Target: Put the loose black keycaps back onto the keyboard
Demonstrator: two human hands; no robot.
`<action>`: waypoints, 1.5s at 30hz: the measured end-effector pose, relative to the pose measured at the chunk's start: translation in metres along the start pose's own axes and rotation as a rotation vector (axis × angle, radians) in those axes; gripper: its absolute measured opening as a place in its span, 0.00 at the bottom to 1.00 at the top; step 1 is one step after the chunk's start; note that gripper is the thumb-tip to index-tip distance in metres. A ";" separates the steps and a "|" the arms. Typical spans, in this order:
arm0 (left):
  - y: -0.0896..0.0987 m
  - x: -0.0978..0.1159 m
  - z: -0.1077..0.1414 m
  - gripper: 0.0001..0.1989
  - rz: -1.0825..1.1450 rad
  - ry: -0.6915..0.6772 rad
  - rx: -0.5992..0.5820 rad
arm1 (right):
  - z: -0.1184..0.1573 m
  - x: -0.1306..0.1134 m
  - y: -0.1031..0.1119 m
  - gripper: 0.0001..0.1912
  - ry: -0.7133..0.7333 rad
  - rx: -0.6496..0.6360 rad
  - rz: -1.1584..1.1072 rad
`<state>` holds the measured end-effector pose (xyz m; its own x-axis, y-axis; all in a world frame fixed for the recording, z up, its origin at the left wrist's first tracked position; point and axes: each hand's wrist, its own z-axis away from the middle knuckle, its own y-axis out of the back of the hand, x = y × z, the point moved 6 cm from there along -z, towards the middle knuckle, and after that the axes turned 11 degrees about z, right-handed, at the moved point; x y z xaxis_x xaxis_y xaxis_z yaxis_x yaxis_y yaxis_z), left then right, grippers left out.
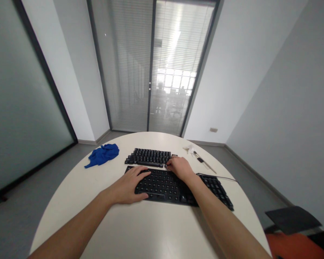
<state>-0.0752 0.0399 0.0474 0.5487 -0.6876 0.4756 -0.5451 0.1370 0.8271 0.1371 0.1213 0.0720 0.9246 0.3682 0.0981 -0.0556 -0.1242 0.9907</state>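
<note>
A black keyboard [158, 183] lies in front of me with its keycaps off across the left and middle, leaving rows of bare key posts. My left hand [131, 185] rests on its left end, fingers spread and thumb along the near edge. Behind it, loose black keycaps [151, 156] are laid out in keyboard order. At the right end of these rows my right hand [180, 167] reaches down with its fingers pinched together on a small keycap [166, 166]. My right forearm hides part of the keyboard; keycaps still sit on its number pad [218, 190].
A crumpled blue cloth [104, 154] lies at the table's left. At the right are a thin brush [203, 162] and a crumpled white tissue [189, 148]. The keyboard cable [224, 177] runs off the right edge of the round white table [140, 230]. An orange-seated chair [294, 246] stands at right.
</note>
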 end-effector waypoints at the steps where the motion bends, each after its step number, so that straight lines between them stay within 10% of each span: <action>1: 0.000 0.000 0.000 0.38 -0.002 0.001 -0.003 | 0.002 0.002 0.002 0.10 -0.006 0.006 -0.006; 17: -0.001 0.002 0.000 0.37 -0.022 -0.006 -0.016 | 0.085 0.008 0.013 0.08 0.215 -0.155 -0.505; 45: -0.002 0.001 0.000 0.37 -0.058 0.023 -0.043 | 0.091 -0.007 0.014 0.04 0.276 -0.240 -0.454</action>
<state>-0.0736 0.0390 0.0457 0.5933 -0.6789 0.4326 -0.4844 0.1280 0.8654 0.1647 0.0329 0.0767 0.7447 0.5666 -0.3526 0.2097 0.3029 0.9297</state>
